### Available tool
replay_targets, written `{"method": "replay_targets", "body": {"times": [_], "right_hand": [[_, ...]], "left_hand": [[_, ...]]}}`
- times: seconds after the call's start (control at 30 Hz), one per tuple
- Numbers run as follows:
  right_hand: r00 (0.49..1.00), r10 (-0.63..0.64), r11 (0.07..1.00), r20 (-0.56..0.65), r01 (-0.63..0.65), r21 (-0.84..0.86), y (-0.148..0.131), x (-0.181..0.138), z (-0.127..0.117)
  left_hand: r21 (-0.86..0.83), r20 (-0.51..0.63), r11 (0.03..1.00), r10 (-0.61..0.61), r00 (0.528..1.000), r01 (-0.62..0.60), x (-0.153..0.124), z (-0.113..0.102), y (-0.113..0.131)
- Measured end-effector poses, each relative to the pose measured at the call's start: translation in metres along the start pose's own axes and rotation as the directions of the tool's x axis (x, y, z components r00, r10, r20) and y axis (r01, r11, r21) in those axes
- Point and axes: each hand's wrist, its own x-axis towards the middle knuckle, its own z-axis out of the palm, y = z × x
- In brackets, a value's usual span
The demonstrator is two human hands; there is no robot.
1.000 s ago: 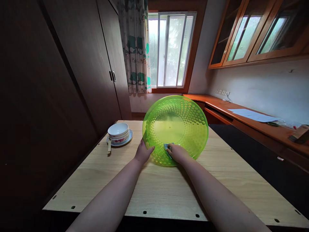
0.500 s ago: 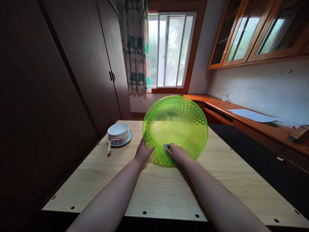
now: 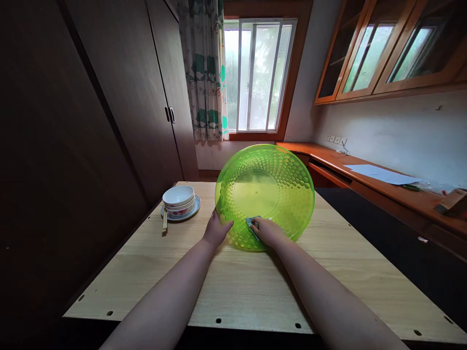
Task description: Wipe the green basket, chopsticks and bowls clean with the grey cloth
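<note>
A large translucent green plastic basin (image 3: 270, 189) stands tilted on its edge on the light wooden table (image 3: 248, 287), its inside facing me. My left hand (image 3: 216, 230) grips the basin's lower left rim. My right hand (image 3: 268, 230) is closed on a small blue cloth (image 3: 251, 222) and presses it against the basin's lower inner wall.
A stack of white bowls on a saucer (image 3: 180, 200) sits at the table's far left, with chopsticks (image 3: 165, 219) beside it. Dark wardrobes stand on the left. An orange-brown counter (image 3: 368, 182) with papers runs along the right wall under glass-door cabinets.
My right hand with the cloth has shifted very slightly to the left inside the basin. The basin and my left hand stay where they were.
</note>
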Motion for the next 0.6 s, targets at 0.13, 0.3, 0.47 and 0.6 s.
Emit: {"method": "replay_targets", "body": {"times": [0.13, 0.3, 0.47, 0.6], "right_hand": [[1.0, 0.003, 1.0, 0.005, -0.003, -0.004, -0.0003, -0.0001, -0.0001], [1.0, -0.001, 1.0, -0.007, 0.001, -0.007, -0.0003, -0.0006, -0.0002], [1.0, -0.003, 1.0, -0.003, 0.003, -0.005, -0.0006, -0.0012, -0.0014], [1.0, 0.001, 1.0, 0.003, -0.001, -0.006, -0.0011, -0.0017, -0.0023]], "left_hand": [[0.003, -0.004, 1.0, -0.004, 1.0, 0.004, -0.0005, -0.0002, 0.0024], [-0.009, 0.006, 1.0, -0.01, 1.0, 0.01, -0.0008, -0.0003, 0.003], [-0.011, -0.002, 1.0, -0.012, 1.0, 0.012, -0.001, -0.0002, 0.003], [0.005, -0.004, 1.0, 0.003, 1.0, -0.002, -0.0008, -0.0003, 0.0021]]}}
